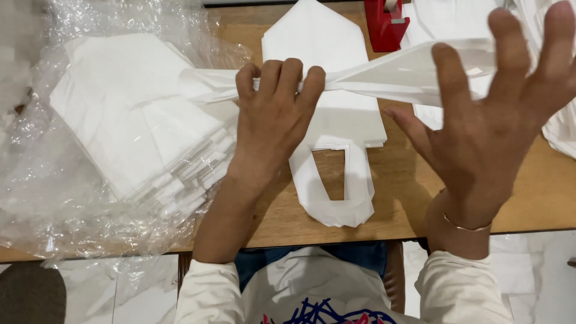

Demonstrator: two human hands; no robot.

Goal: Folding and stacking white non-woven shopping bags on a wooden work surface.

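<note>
My left hand (273,114) is closed around the gathered middle of a white bag (396,75) held above the wooden table (408,198). My right hand (498,120) is spread wide, fingers apart, its palm against the bag's wider right end without gripping it. Under the hands lies a small pile of flat white bags (336,120) with cut-out handles pointing toward me. A thick stack of folded white bags (132,114) rests to the left on clear plastic wrap (36,192).
A red tape dispenser (385,23) stands at the table's far edge. More white bags (561,135) lie at the right edge. The crinkled plastic wrap hangs over the table's near left edge. My lap and white sleeves are below the table edge.
</note>
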